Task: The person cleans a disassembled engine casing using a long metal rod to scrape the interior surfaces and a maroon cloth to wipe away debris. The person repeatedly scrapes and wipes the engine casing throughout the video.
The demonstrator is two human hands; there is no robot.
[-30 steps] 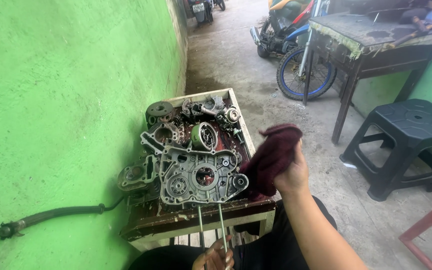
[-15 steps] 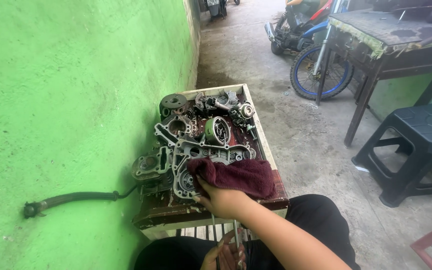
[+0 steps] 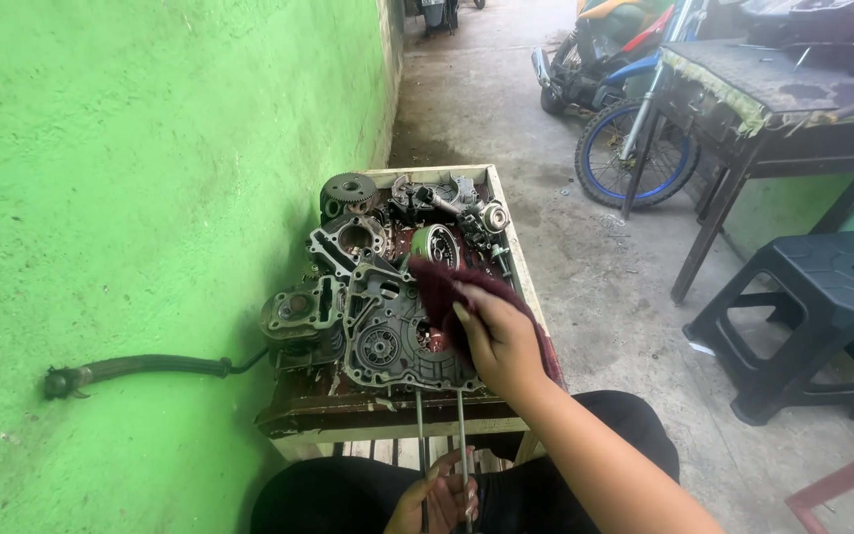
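A dark red cloth is pressed by the right hand onto the grey engine case, which lies at the near edge of the wooden tabletop among other metal engine parts. The fingers of this hand are closed over the cloth. Below the tabletop edge, two thin metal rods coming out of the case are gripped by the left hand, and a green wall is seen just beside.

A green wall fills the left of the frame, with a dark hose lying along it. At the upper right stand a motorcycle and a dark wooden table. A black plastic stool is at the right edge.
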